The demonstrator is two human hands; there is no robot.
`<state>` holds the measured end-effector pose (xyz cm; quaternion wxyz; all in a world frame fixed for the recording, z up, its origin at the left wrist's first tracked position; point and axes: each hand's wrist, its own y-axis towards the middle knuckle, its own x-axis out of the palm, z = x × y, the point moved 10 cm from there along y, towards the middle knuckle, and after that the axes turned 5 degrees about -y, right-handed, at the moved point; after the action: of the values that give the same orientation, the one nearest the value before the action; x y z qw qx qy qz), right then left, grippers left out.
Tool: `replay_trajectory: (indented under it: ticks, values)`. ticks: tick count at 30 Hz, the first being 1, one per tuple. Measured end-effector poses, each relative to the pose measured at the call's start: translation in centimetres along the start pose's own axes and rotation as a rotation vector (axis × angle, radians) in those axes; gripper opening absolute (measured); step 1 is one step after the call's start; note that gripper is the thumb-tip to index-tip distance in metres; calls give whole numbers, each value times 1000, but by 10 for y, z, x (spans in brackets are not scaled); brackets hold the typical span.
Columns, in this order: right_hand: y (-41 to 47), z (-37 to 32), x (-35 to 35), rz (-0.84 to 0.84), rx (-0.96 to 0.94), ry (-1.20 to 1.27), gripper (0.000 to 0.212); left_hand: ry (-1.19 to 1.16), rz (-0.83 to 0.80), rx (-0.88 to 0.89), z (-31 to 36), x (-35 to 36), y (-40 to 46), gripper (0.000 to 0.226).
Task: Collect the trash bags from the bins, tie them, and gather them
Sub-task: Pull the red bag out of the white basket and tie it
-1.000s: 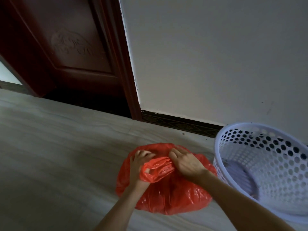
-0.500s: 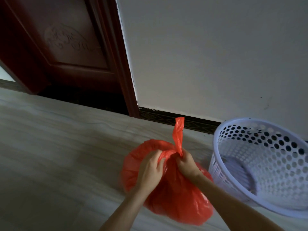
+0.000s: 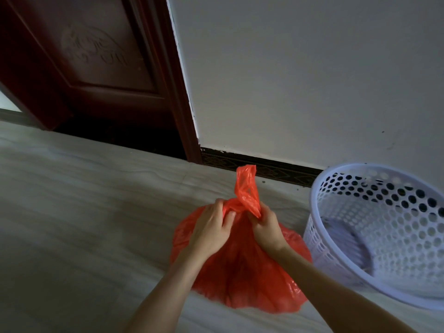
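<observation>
While the bag's top lay flat under both hands 1 s ago, in the head view it now stands up as a twisted tail (image 3: 247,188) above the red trash bag (image 3: 240,272), which sits on the floor (image 3: 84,212) just beside the white bin (image 3: 374,227). Left hand (image 3: 211,229) is closed on the gathered neck, right hand (image 3: 264,227) pinches the tail's base. Bin looks empty, tho its bottom is blurry. So tying is approx. half done, I judge; the knot is not closed yet.
</observation>
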<state>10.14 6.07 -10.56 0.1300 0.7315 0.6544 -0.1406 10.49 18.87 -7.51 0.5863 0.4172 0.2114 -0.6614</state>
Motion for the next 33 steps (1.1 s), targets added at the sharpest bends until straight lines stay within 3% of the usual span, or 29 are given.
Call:
replay_trajectory:
  ticks: [5, 10, 16, 19, 22, 27, 31, 33]
  values:
    - [5, 0, -6, -46, 42, 120, 20, 109, -113, 45, -2, 10, -9, 33]
    - [3, 4, -7, -63, 52, 107, 15, 281, 4, 46, -1, 4, -16, 28]
    - [4, 9, -5, -49, 62, 84, 14, 41, 32, 54, 4, 8, -17, 23]
    - [2, 4, -6, -24, 41, 94, 15, 22, -79, -30, -6, 11, -11, 29]
    - [1, -2, -6, -3, 34, 96, 31, -19, -158, -135, -9, 17, -14, 38]
    - [-6, -1, -3, -4, 70, 132, 29, -30, -48, -143, -2, 9, -21, 63]
    - [-10, 2, -8, 7, 91, 136, 27, -20, 41, -84, 9, 9, -26, 36]
    - [-12, 5, -10, -1, 105, 119, 26, -96, 82, -82, 7, 12, -26, 38]
